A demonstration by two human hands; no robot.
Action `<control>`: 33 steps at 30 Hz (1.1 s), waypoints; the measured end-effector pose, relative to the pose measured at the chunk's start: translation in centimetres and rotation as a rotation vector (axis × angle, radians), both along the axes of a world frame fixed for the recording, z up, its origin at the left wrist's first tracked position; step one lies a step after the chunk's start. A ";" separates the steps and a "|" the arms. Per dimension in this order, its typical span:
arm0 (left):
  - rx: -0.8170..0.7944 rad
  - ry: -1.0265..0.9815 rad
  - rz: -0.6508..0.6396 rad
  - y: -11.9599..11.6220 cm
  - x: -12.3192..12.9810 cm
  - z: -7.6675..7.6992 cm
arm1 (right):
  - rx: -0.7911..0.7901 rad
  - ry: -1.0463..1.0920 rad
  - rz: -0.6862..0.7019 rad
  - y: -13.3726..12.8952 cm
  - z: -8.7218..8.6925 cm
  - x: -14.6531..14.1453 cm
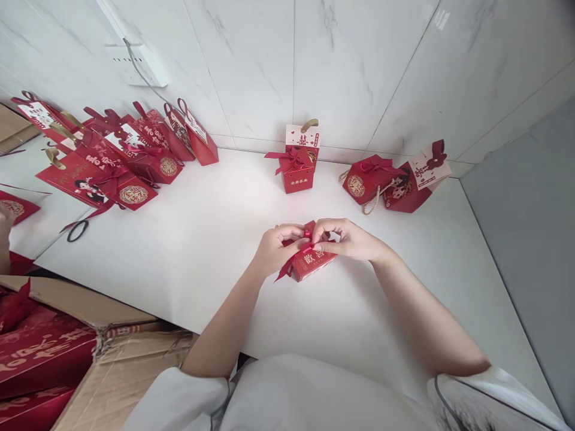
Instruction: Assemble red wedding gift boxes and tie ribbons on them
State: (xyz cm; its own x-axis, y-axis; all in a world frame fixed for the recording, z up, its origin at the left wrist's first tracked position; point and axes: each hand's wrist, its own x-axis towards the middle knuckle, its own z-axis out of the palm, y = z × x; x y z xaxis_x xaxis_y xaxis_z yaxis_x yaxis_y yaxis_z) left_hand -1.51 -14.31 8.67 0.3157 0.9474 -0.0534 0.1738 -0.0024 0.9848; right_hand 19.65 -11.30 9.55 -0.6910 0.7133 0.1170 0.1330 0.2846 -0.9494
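Note:
A small red gift box (309, 263) with gold characters lies on the white table in front of me. Both hands are at the red ribbon (306, 246) on its top. My left hand (279, 246) pinches the ribbon from the left, thumb and fingers together. From the right, my right hand (344, 239) holds the ribbon between thumb and forefinger. A loose ribbon end hangs over the box's left side. The fingers partly cover the knot or loop.
Upright red box (297, 179) near the wall; two more red boxes (406, 188) at the right. Several red boxes (112, 173) and a black ring (78, 231) at the left. Open carton (126, 371) of red packages at lower left. Another person's hand (5, 230) at the left edge.

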 end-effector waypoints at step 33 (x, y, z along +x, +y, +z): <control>0.022 0.028 0.002 0.0 -0.2 -0.3 | -0.163 0.309 -0.256 0.0 -0.1 0.0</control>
